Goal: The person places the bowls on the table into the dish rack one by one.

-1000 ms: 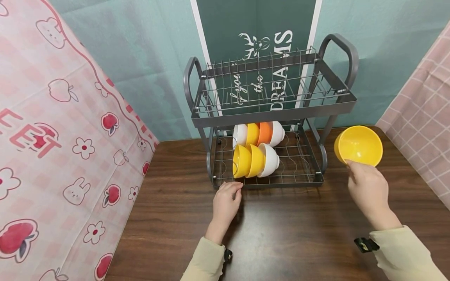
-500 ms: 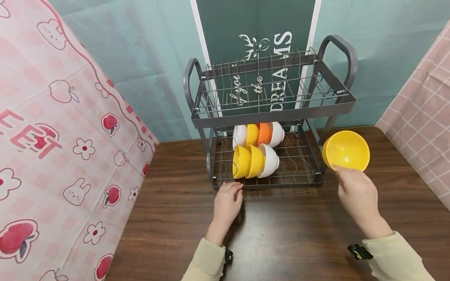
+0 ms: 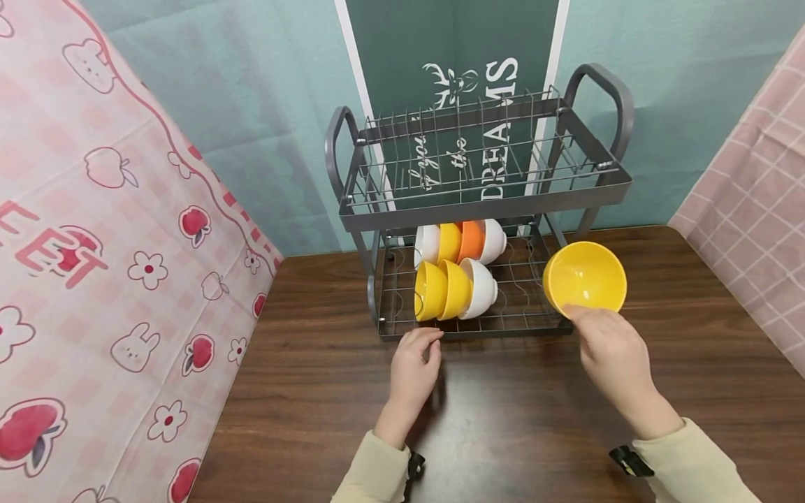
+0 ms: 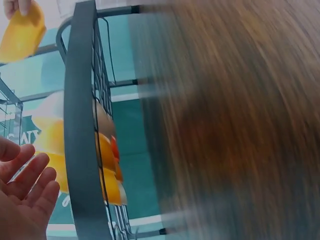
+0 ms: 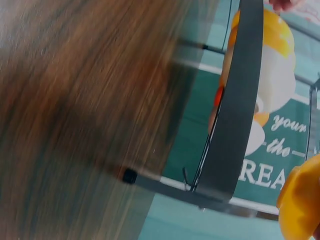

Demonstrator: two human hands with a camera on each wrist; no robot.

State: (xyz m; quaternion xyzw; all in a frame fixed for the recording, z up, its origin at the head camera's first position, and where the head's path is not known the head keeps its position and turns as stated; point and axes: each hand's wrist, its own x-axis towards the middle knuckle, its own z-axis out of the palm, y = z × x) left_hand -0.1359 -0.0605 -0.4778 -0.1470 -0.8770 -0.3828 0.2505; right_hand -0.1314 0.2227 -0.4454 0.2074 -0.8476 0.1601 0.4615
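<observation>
My right hand (image 3: 613, 360) pinches the rim of a yellow bowl (image 3: 585, 276), its opening tilted toward the head camera, at the right end of the dish rack. In the right wrist view that yellow bowl (image 5: 300, 200) shows at the lower right edge. Loosely bent, the fingers of my left hand (image 3: 415, 370) hold nothing and lie at the rack's front edge. Just behind them on the lower tier stands a nested front row: two yellow bowls (image 3: 430, 290) and a white bowl (image 3: 481, 288). A back row holds white bowls, a yellow one and an orange bowl (image 3: 472, 239).
The grey two-tier dish rack (image 3: 487, 214) has a wire upper tier and curved side handles. It stands on a brown wooden table (image 3: 503, 412), against a blue-green cloth backdrop (image 3: 270, 126). Pink patterned cloth (image 3: 138, 279) hangs at the left, pink checked cloth (image 3: 755, 188) at the right.
My right hand has carried the yellow bowl leftward and slightly nearer, up to the rack's right end. The left hand has barely shifted, and the bowls in the rack stay put.
</observation>
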